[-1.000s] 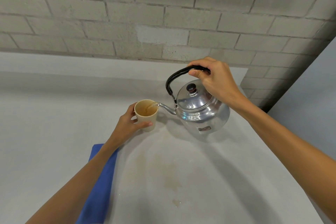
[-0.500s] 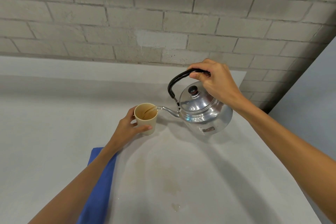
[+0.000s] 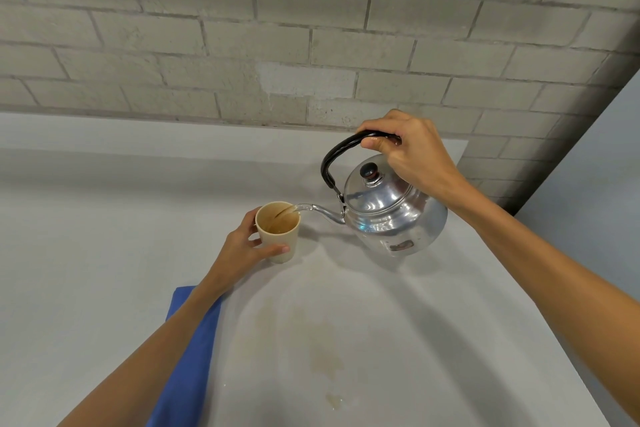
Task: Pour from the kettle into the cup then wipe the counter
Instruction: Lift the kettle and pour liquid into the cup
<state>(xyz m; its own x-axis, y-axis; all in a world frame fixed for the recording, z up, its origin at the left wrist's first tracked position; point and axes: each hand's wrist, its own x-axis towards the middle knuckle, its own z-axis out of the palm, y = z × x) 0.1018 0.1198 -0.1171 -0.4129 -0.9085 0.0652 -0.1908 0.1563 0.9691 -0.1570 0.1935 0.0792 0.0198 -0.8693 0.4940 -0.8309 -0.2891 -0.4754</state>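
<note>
A shiny metal kettle [image 3: 391, 215] with a black handle hangs tilted above the grey counter [image 3: 381, 340], its thin spout over the rim of a beige cup [image 3: 282, 243]. A stream of liquid runs from the spout into the cup, which holds brownish liquid. My right hand [image 3: 412, 156] grips the kettle's handle from above. My left hand [image 3: 242, 253] wraps around the cup, which stands on the counter. A blue cloth [image 3: 188, 350] lies flat under my left forearm, partly hidden by it.
Faint brown stains and small drops [image 3: 332, 399] mark the counter in front of me. A grey brick wall [image 3: 277, 45] rises behind the counter. The counter's right edge [image 3: 540, 333] runs diagonally, with a drop beyond it.
The kettle stays tilted with its spout at the cup and liquid keeps flowing. Both hands hold their grips; the view has shifted slightly.
</note>
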